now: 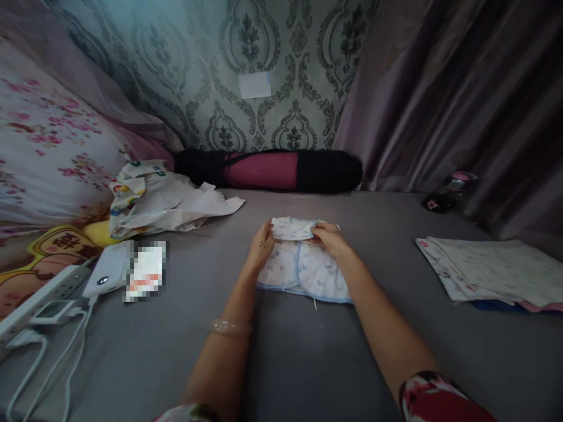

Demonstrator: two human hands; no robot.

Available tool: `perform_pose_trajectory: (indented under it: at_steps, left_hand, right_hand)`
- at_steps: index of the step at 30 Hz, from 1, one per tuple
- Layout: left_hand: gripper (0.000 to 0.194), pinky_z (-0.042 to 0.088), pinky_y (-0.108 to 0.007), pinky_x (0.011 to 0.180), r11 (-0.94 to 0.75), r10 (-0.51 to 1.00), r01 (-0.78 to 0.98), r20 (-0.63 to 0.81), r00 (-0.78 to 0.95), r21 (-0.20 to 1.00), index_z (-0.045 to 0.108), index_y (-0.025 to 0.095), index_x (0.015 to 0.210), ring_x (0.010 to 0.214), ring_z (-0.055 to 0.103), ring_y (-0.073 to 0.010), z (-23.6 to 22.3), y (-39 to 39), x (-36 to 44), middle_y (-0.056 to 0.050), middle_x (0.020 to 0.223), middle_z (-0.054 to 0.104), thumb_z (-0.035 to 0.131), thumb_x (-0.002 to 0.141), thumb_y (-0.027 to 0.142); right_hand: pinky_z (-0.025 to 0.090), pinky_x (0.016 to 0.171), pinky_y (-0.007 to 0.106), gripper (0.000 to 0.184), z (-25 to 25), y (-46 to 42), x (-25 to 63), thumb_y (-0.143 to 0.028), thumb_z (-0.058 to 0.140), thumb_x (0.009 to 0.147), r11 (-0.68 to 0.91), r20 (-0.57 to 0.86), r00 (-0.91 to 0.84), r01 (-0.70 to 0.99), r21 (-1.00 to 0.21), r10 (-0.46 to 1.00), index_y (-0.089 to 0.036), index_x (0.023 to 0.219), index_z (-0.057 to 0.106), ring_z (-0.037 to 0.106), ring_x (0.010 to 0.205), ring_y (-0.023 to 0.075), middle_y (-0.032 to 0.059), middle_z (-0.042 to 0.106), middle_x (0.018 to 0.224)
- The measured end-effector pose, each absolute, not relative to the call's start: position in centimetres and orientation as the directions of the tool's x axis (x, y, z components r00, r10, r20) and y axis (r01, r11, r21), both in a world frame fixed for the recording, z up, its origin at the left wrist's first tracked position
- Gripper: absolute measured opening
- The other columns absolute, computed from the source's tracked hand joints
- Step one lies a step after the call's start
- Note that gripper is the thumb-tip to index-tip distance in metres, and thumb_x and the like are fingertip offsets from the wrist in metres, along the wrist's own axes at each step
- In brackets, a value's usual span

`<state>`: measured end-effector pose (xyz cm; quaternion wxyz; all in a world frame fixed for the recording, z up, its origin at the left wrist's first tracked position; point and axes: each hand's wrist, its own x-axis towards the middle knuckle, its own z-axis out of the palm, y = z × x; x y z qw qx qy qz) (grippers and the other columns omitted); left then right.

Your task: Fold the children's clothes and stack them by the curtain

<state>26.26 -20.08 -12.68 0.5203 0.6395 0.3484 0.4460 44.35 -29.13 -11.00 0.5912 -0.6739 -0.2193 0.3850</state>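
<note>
A small white baby shirt [281,266] with blue edging, a pale blue print and thin ties lies on the grey sheet in front of me. Its upper part is folded over into a narrow band that both hands lift slightly. My left hand [263,246] is closed on the band's left end, thumb on the near side. At the right end, my right hand [329,237] pinches the cloth by its blue edge. The fingers behind the cloth are partly hidden.
A folded cloth stack [497,269] lies right, below a dark bottle [444,190]. Crumpled white fabric [176,202], a power bank [109,269], a power strip [57,293] and cables are left. A black and maroon roll [264,170] lines the wall.
</note>
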Motion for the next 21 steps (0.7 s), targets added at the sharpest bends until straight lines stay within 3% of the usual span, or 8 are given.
perform_pose_trajectory:
  at_steps: [5,10,14,18,21]
  left_hand:
    - [0.035,0.036,-0.043,0.106,-0.267,0.884,0.101,0.202,0.422,0.958,0.069,0.026,0.099,0.108,0.062,-0.0242,-12.6,-20.8,26.0,-0.008,0.104,0.070,0.062,0.072,0.005]
    - [0.040,0.029,-0.049,0.110,-0.609,0.713,0.401,0.250,0.655,0.684,0.061,0.023,0.119,0.127,0.048,-0.0239,-12.9,-21.1,25.9,-0.009,0.133,0.056,0.042,0.086,0.010]
    - [0.043,0.026,-0.051,0.111,-0.676,0.685,0.526,0.178,0.706,0.515,0.051,0.022,0.130,0.134,0.038,-0.0233,-13.3,-20.9,25.6,-0.009,0.144,0.045,0.034,0.091,0.014]
    - [0.048,0.029,-0.049,0.108,-0.671,0.706,0.566,0.179,0.685,0.479,0.042,0.020,0.137,0.133,0.038,-0.0247,-13.1,-20.8,25.2,-0.012,0.147,0.039,0.039,0.089,0.016]
    - [0.048,0.036,-0.049,0.102,-0.627,0.753,0.616,0.171,0.635,0.476,0.043,0.019,0.134,0.125,0.045,-0.0279,-12.6,-21.0,25.0,-0.014,0.138,0.047,0.044,0.086,0.020]
  right_hand:
    - [0.049,0.058,0.020,0.026,-11.5,-29.2,45.3,-0.017,0.046,0.084,-0.341,-0.095,0.695,0.225,-0.913,0.713,-0.016,0.102,0.066,0.065,0.073,0.0138,0.0044,0.071,0.091]
    - [0.046,0.080,0.026,0.030,-11.5,-29.7,45.3,-0.016,0.046,0.087,-0.554,0.050,0.717,0.580,-0.597,0.696,-0.014,0.110,0.064,0.063,0.099,0.0217,0.0126,0.068,0.105]
    - [0.042,0.087,0.027,0.035,-11.3,-30.3,44.3,-0.017,0.044,0.090,-0.596,0.090,0.697,0.666,-0.449,0.711,-0.011,0.123,0.055,0.059,0.108,0.0231,0.0161,0.065,0.113]
    - [0.040,0.088,0.027,0.032,-11.0,-30.6,43.8,-0.017,0.042,0.092,-0.592,0.101,0.686,0.685,-0.426,0.721,-0.010,0.121,0.054,0.058,0.109,0.0228,0.0162,0.064,0.112]
    - [0.040,0.087,0.027,0.034,-10.8,-30.6,43.8,-0.018,0.042,0.092,-0.604,0.090,0.694,0.675,-0.424,0.714,-0.010,0.123,0.052,0.058,0.108,0.0231,0.0155,0.063,0.112]
